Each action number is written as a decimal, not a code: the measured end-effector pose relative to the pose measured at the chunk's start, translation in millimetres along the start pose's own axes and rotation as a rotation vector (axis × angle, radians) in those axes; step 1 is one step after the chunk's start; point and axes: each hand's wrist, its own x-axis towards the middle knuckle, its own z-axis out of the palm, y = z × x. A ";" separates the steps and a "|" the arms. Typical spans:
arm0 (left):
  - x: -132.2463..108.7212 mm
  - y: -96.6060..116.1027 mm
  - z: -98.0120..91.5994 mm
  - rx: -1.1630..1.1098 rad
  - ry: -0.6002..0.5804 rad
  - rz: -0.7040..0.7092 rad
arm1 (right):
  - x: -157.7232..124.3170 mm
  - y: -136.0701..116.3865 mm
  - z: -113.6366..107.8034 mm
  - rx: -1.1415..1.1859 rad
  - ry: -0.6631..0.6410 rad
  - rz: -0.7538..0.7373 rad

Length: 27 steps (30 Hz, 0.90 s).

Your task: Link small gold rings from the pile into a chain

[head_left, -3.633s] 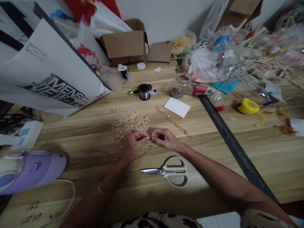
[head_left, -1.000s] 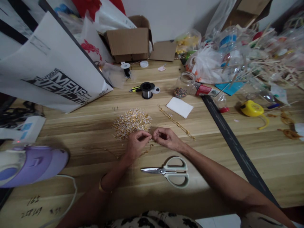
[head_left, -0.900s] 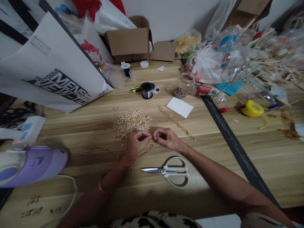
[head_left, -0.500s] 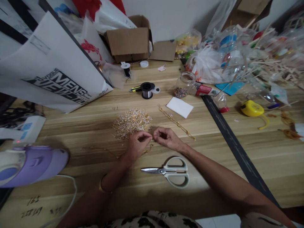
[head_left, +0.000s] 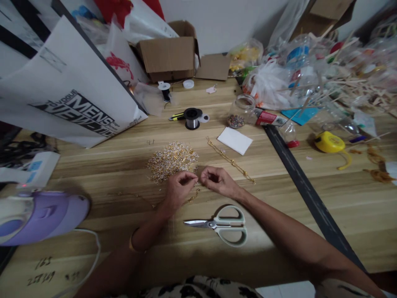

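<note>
My left hand point(head_left: 180, 190) is pinched closed at the near edge of a pile of small gold and clear jewellery pieces point(head_left: 172, 161). Just to its right, my right hand point(head_left: 218, 181) is pinched closed too, the fingertips of both hands a small gap apart. Whatever sits between the fingers is too small to make out. A gold chain point(head_left: 194, 196) lies on the table, passing partly beneath my left hand. Another gold chain point(head_left: 231, 160) is stretched out beyond my right hand. Scissors with pale green handles point(head_left: 217, 224) rest in front of my hands, blades pointing left.
Beyond the pile stand a wire spool point(head_left: 192, 118), a jar of beads point(head_left: 240, 111) and a folded white paper point(head_left: 235, 140). A yellow tape measure point(head_left: 329, 142) lies right, past a black strip point(head_left: 310, 198). At left are a purple appliance point(head_left: 52, 215) and a white bag point(head_left: 71, 91).
My fingertips have drawn slightly apart, the left hand shifting a little left and the right a little right. The other things lie as before.
</note>
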 end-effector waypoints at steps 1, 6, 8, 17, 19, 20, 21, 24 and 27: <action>0.2 0.4 -0.1 0.002 0.002 0.001 | -0.1 -0.6 0.1 0.001 -0.004 0.001; 0.6 0.6 0.6 -0.002 0.009 0.008 | -0.2 -0.7 0.1 -0.022 -0.006 0.004; 0.7 0.9 0.7 -0.001 0.005 0.011 | -0.1 0.2 -0.1 -0.029 -0.008 -0.001; 0.5 -1.6 1.3 -0.005 0.006 0.043 | 0.3 3.8 -0.4 -0.046 -0.008 -0.006; 0.5 -2.1 1.6 -0.005 0.004 0.039 | 0.2 3.0 -0.2 -0.042 -0.006 -0.003; 0.4 -2.0 1.6 -0.003 0.002 0.038 | 0.1 2.5 0.0 -0.038 -0.004 0.000; 0.4 -1.7 1.6 -0.001 0.002 0.038 | 0.1 2.1 0.1 -0.033 -0.003 0.005; 0.3 -0.3 1.4 0.001 -0.002 0.043 | 0.1 1.8 0.3 -0.020 -0.010 0.019; 0.0 0.5 1.3 0.007 -0.016 0.052 | 0.2 2.5 0.2 -0.019 -0.012 0.019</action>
